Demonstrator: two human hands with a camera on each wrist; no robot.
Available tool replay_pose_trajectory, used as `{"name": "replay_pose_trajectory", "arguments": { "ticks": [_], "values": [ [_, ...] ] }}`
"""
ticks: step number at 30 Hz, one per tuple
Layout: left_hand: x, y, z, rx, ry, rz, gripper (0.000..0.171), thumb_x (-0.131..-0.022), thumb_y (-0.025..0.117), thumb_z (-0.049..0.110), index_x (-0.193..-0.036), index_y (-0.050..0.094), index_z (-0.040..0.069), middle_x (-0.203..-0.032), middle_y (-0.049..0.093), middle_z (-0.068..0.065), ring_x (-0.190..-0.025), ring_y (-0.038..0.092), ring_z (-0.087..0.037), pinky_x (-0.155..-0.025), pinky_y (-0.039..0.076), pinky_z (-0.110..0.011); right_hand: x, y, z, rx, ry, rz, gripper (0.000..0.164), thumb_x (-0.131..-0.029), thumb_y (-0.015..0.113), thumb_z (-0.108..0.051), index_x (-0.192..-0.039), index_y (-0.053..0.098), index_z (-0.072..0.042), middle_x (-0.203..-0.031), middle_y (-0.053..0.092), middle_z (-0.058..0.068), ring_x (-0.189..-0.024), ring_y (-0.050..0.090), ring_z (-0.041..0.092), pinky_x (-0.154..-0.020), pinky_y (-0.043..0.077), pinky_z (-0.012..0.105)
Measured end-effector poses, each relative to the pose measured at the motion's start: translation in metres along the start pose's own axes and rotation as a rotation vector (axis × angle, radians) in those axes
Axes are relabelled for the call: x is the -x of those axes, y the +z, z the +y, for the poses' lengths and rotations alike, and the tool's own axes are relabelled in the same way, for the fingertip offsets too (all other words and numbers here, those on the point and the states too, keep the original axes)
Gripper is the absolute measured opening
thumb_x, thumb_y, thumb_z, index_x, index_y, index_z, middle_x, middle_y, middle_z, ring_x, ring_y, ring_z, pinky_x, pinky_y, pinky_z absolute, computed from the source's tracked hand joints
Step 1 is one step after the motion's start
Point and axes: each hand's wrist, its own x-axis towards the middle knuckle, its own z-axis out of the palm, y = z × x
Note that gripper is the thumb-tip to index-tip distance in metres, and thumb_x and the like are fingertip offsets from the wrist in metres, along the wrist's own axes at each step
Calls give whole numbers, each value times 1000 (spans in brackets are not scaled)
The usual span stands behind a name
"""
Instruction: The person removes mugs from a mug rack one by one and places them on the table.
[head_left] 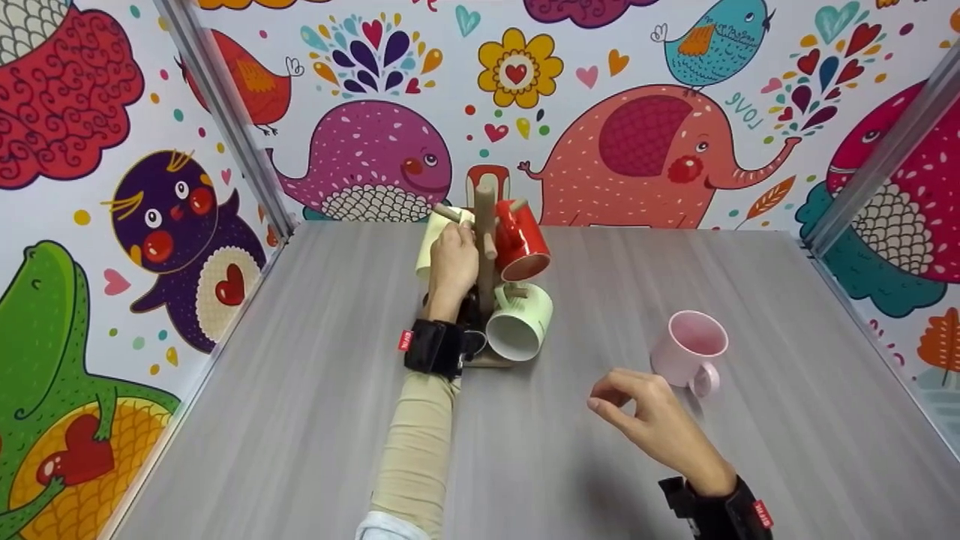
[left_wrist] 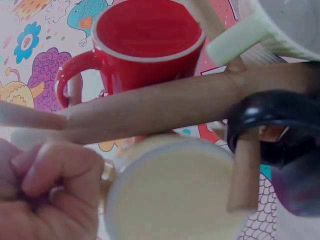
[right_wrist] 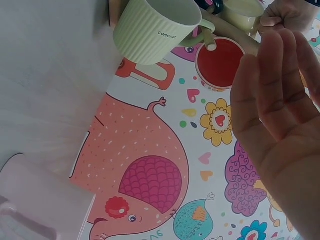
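On the left hand [head_left: 454, 264], curled fingers seem to pinch the handle [left_wrist: 107, 175] of the cream-yellow mug [left_wrist: 172, 195], its body just beside them on the wooden mug tree [head_left: 486, 206]. Probably glazed ceramic: stiff, fairly weighty, slick, chippable; the handle offers the surest hold. The right hand [head_left: 656, 424] holds nothing, fingers relaxed, close together; beyond its knuckles stands a pink mug [head_left: 675, 360].
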Motion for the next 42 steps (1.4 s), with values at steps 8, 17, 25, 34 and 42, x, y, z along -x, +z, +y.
{"name": "replay_pose_trajectory", "arguments": {
  "ticks": [8,17,25,34,42],
  "values": [
    [-1,-1,-4,-35,-16,14,26,-109,39,11,-107,58,-7,-94,62,-24,-102,62,-43,-90,47,-50,0,2,0,1,14,9,16,-89,73,-1,-87,70,-17,-82,66,-14,-74,62,4,-62,50,24],
    [-4,-8,-15,17,-5,106,22,-109,39,11,-101,53,-4,-84,54,-20,-95,60,-45,-85,46,-53,1,2,1,-7,40,18,17,-89,74,-1,-86,70,-17,-82,67,-12,-74,63,4,-62,51,26],
    [-6,-17,-18,67,-41,183,22,-110,39,12,-91,47,4,-76,41,-5,-77,50,-31,-74,45,-48,1,2,2,-11,44,31,18,-89,74,0,-86,70,-17,-81,67,-12,-73,63,4,-61,52,26],
    [-5,-27,-25,133,-11,238,19,-107,42,5,-101,58,-4,-80,51,-7,-76,50,-27,-72,43,-42,1,2,4,-1,32,47,18,-87,74,2,-85,69,-15,-81,66,-12,-73,62,4,-59,50,25],
    [3,-36,-24,236,-43,240,17,-106,41,2,-105,56,-5,-85,50,-8,-77,48,-21,-70,40,-32,0,1,3,2,58,33,19,-89,73,0,-87,70,-18,-83,66,-13,-75,63,4,-58,49,25]
  ]
}}
